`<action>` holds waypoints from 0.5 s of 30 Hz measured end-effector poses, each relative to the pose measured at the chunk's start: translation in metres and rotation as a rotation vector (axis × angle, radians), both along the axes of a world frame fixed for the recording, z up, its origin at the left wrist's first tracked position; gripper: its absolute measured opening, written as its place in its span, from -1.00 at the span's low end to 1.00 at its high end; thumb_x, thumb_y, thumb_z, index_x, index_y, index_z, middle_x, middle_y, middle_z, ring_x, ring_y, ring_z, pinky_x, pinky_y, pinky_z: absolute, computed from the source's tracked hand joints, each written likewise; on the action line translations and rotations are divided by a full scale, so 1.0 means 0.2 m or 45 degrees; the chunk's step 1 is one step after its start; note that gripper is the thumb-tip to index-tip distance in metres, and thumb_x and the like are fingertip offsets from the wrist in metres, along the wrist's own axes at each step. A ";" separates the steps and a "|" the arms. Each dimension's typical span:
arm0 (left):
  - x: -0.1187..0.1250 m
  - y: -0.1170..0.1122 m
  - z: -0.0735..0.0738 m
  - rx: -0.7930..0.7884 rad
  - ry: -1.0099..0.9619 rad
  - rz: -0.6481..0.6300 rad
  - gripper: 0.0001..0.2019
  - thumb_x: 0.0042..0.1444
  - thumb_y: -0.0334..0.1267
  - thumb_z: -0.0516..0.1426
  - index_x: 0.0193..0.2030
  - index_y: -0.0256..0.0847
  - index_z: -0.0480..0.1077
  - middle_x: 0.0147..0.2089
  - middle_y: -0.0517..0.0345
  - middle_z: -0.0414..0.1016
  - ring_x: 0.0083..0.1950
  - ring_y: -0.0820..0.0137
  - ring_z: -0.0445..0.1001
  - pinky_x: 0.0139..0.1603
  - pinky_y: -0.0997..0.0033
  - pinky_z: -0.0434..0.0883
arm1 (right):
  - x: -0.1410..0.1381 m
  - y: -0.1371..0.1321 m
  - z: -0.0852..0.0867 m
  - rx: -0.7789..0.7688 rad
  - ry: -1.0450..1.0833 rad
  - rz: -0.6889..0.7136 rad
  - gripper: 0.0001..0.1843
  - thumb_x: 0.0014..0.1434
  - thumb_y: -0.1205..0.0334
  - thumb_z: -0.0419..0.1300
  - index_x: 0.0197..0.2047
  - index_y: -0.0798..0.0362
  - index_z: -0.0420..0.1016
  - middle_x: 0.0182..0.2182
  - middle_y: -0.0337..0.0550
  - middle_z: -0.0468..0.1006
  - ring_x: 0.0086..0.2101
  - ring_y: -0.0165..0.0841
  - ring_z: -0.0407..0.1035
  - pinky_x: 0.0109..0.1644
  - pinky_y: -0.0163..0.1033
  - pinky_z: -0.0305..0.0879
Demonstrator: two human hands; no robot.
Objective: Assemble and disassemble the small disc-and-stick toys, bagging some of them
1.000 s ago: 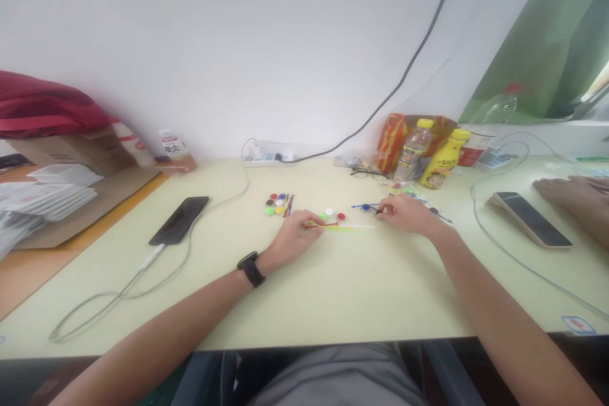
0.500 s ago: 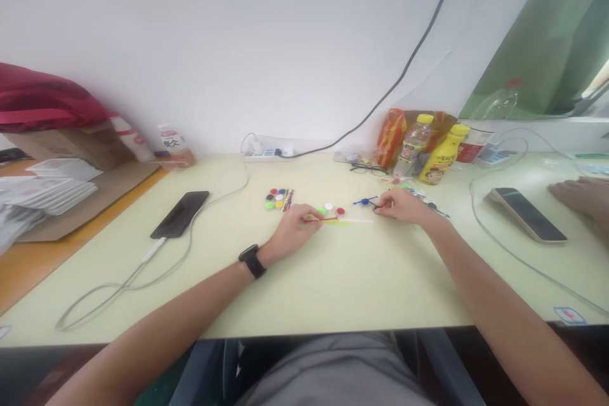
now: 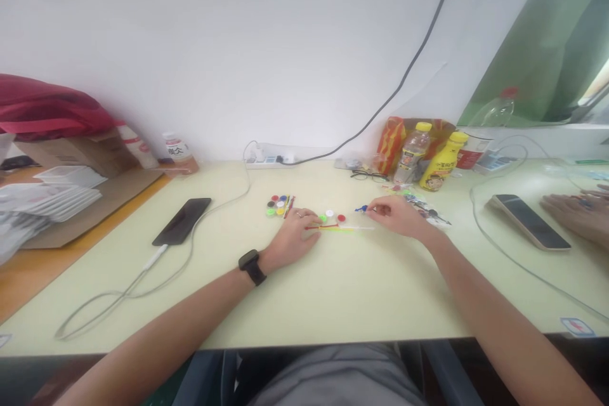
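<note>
My left hand (image 3: 295, 238), with a black watch on the wrist, lies on the table with thumb and fingers apart. Thin plastic sticks, a red one (image 3: 328, 226) and a yellow-green one (image 3: 340, 229), start at its fingertips and point right. Beside them lie a green disc (image 3: 323, 219), a white disc (image 3: 329, 213) and a red disc (image 3: 341, 218). My right hand (image 3: 397, 216) pinches a small blue plastic piece (image 3: 363, 209), which sticks out left of the fingertips. Under that hand, part of the table is hidden.
Left of centre sit several coloured discs (image 3: 277, 205) and thin sticks (image 3: 289, 205). More small parts (image 3: 431, 210) lie right of my right hand. Bottles (image 3: 445, 162), glasses (image 3: 368, 175), a cabled phone (image 3: 182, 222) and another device (image 3: 530, 222) surround these. Another person's hand (image 3: 573, 216) rests far right.
My left thumb and fingers have spread apart by the red stick. My right hand has shifted slightly left, its fingertips now at the blue piece. The view has tilted a little.
</note>
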State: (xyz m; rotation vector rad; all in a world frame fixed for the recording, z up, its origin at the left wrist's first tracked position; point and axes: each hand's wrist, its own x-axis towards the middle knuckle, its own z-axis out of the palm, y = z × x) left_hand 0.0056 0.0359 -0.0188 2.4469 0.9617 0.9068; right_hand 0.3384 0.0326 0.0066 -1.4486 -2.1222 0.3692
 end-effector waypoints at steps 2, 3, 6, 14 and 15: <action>0.00 0.00 0.00 0.033 0.037 -0.001 -0.73 0.25 -0.27 0.21 0.08 -0.06 0.57 0.14 -0.02 0.49 0.22 0.08 0.35 0.30 -0.05 0.33 | -0.04 -0.01 -0.02 -0.089 -0.027 0.081 -0.75 0.23 0.09 0.21 -0.23 0.01 0.68 -0.52 -0.22 0.54 -0.49 -0.34 0.33 -0.39 -0.25 0.13; 0.00 0.00 0.00 0.049 0.058 0.000 -0.73 0.26 -0.27 0.21 0.08 -0.05 0.58 0.15 -0.02 0.49 0.22 0.07 0.35 0.31 -0.07 0.31 | -0.06 -0.02 -0.03 -0.113 -0.050 0.106 -0.76 0.21 0.13 0.21 -0.22 0.01 0.69 -0.50 -0.21 0.56 -0.48 -0.34 0.35 -0.37 -0.25 0.15; -0.01 0.00 0.01 0.097 0.100 -0.008 -0.77 0.27 -0.26 0.20 0.02 -0.04 0.60 0.15 0.00 0.49 0.21 0.08 0.35 0.35 -0.10 0.27 | -0.10 -0.03 -0.05 -0.131 -0.103 0.174 -0.79 0.19 0.21 0.22 -0.22 0.00 0.70 -0.43 -0.19 0.62 -0.41 -0.31 0.43 -0.31 -0.25 0.20; 0.00 0.00 0.02 0.111 0.053 -0.038 -0.88 0.27 -0.27 0.21 -0.13 -0.08 0.60 0.05 -0.01 0.53 0.14 0.10 0.37 0.32 -0.11 0.29 | -0.14 -0.05 -0.03 -0.070 -0.107 0.197 -0.87 0.14 0.30 0.21 -0.33 0.00 0.62 -0.47 -0.22 0.54 -0.43 -0.33 0.36 -0.30 -0.25 0.17; 0.00 0.00 0.02 0.110 0.055 -0.044 -0.88 0.27 -0.27 0.21 -0.14 -0.09 0.60 0.04 -0.01 0.54 0.13 0.11 0.37 0.32 -0.11 0.29 | -0.15 -0.05 -0.02 -0.050 -0.092 0.190 -0.88 0.13 0.32 0.20 -0.34 0.00 0.60 -0.46 -0.22 0.53 -0.42 -0.34 0.35 -0.29 -0.25 0.18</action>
